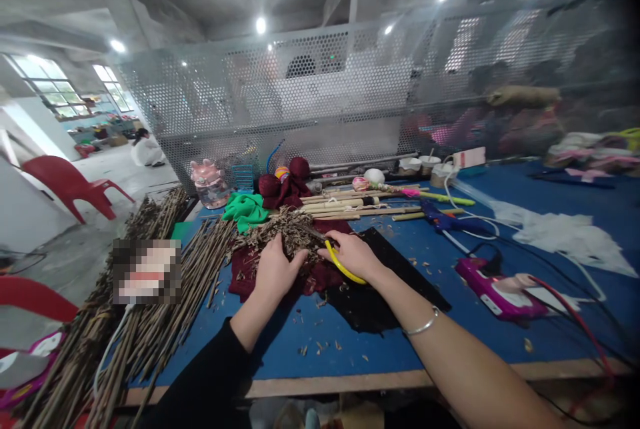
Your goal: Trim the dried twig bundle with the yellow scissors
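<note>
My right hand [354, 257] is wrapped round cutters with yellow handles [345, 269]; their dark blades point left into a heap of dry brown plant pieces [285, 225]. At the near side of that heap rests my left hand [279, 265], thumb and forefinger spread apart. Its other fingertips are partly hidden. Beneath the heap lies a dark red cloth [244, 275], and a black cloth [370, 302] spreads under my right wrist.
Long dry stalks [185, 289] lie along the left edge of the blue table [350, 359]. Behind the heap are bamboo sticks [345, 204], a green cloth [246, 211] and a pink jar [209, 183]. A blue glue gun [445, 219] and purple power strip [500, 289] with cables sit right.
</note>
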Motion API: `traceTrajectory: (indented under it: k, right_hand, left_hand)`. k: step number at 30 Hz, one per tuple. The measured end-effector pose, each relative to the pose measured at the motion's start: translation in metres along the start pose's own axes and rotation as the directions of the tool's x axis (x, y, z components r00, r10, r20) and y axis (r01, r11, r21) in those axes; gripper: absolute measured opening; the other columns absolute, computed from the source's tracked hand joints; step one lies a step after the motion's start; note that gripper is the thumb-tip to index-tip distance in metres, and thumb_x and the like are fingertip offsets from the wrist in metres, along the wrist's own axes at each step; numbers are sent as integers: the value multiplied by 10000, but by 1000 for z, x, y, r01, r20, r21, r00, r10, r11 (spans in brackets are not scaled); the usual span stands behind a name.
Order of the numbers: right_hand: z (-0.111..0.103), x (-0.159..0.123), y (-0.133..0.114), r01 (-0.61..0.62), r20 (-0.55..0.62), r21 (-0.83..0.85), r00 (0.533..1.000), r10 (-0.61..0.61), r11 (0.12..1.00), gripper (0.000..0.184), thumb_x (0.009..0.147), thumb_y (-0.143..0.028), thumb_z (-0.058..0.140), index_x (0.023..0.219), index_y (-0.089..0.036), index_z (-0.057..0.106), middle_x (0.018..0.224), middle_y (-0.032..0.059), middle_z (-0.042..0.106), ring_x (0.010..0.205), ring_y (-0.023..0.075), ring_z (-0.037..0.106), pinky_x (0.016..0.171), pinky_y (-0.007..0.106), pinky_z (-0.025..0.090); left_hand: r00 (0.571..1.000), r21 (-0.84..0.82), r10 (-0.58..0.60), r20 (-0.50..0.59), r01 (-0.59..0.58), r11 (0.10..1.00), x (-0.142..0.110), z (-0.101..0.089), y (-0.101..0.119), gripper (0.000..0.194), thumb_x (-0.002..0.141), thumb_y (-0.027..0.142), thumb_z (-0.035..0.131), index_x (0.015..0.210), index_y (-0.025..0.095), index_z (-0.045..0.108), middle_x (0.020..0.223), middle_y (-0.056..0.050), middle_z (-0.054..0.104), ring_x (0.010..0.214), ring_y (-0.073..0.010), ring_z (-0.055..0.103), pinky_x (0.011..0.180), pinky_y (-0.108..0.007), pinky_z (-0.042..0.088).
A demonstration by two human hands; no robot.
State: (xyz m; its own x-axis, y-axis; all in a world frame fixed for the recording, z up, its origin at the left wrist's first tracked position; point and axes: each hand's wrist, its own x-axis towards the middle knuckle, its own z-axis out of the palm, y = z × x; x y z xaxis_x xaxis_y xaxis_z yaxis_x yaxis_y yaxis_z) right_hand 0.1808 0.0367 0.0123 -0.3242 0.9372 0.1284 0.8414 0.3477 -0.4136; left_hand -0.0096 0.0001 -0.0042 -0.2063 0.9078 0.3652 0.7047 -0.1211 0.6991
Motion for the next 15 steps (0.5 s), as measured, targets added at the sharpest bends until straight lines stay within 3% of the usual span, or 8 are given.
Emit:
traceTrajectory:
  k: [2,9,12,15]
  right_hand:
    - [-1,0,1,3,-7,13,1000,-2,1000,409,744,-554,528,1014,-250,572,830,27,662,727,172,601,560,228,330]
    - [-3,-5,-7,24,36,-5,999,-24,1000,412,773,-545,502,1034,-231,554,893,57,660,807,201,607,615,242,357]
    - [-5,-8,-12,33,58,8,998,-34,999,397,795,-540,473,1017,-219,553,874,62,657,789,197,608,605,239,346]
    - [-6,-8,-14,35,35,30,999,-36,999,389,800,-544,463,999,-221,547,878,59,654,782,188,605,599,232,340]
  left_hand:
    - [999,59,24,27,-26,998,1,4,-1,586,653,386,661,1147,100,527,1103,-205,572,1077,-304,513,936,-381,357]
    - [976,39,-4,216,-4,999,19,-2,-6,268,695,221,634,961,190,640,1003,-116,651,1005,-244,570,931,-333,369]
    - [986,-104,21,167,-3,995,23,-7,-13,380,690,215,640,1067,206,594,1042,-94,646,1011,-232,573,918,-331,388]
    - [995,-188,-29,94,46,981,26,-9,-19,615,684,211,647,1260,192,433,1037,-104,642,984,-235,588,877,-344,417]
